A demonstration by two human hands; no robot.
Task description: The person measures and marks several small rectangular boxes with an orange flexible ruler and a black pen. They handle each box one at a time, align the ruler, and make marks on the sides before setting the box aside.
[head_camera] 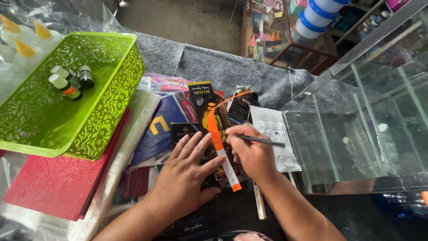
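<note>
At the far left, toward nine o'clock, a lime-green perforated basket is seen resting on a red textured sheet, with three small dark bottles lying in its upper corner. Toward the centre, flat packets are spread over a grey felt-covered counter. The left hand is laid flat with fingers spread, pressing down on a dark packet and on the lower stretch of an orange strip, which runs from a loop at twelve o'clock down to an orange tip at six o'clock of the hands. Just to the right, the right hand is closed around a slim dark pen, pinched between fingers and thumb, its tip apparently brought against the strip near the strip's pale section; the exact contact cannot be told. The marking would be judged best done with the strip kept taut and flat under the spread palm, the pen being moved lightly so the band is not dragged or creased. At three o'clock a white patterned sachet lies beside a glass display case.
</note>
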